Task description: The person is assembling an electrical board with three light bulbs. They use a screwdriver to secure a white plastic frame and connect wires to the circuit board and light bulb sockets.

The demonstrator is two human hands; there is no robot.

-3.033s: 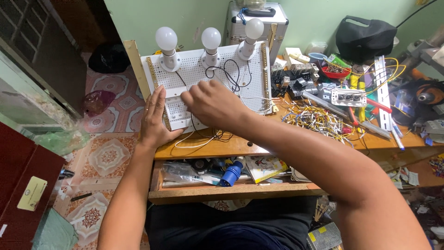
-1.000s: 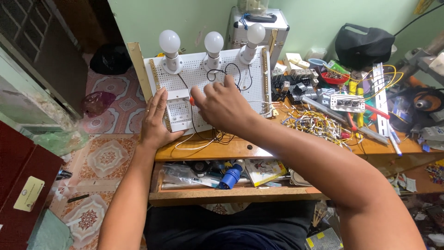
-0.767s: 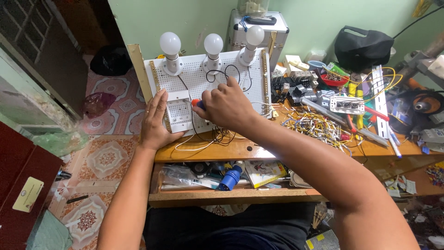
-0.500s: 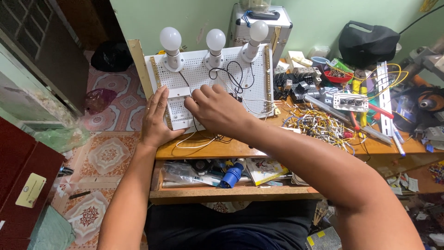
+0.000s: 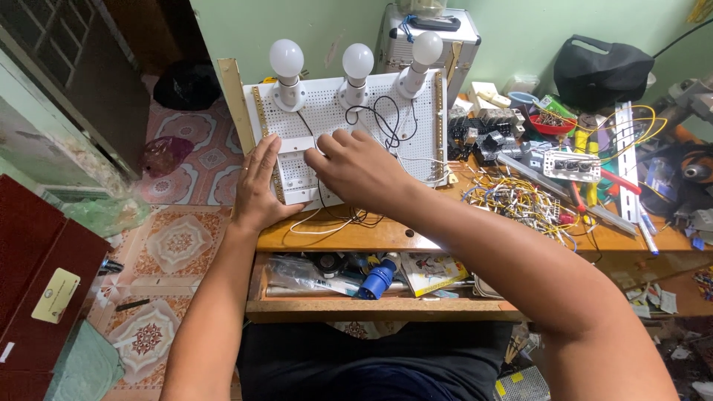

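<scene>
Near edge: open wooden drawer (image 5: 371, 304) held a blue plastic plug (image 5: 376, 280). Left hand (image 5: 260, 186) lay flat, fingers together, on the left edge of the white perforated board (image 5: 416, 126) on the wooden bench. Right hand (image 5: 356, 167) rested on the board centre, fingers curled down over a black wire (image 5: 321, 194); actual pinch couldn't be told. Far edge: three round white bulbs (image 5: 357, 61).

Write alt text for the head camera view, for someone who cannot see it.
Both hands rest on a white perforated board carrying three bulbs: left hand flat at its edge, right hand on its middle. Tangled wires clutter the wooden bench.
</scene>
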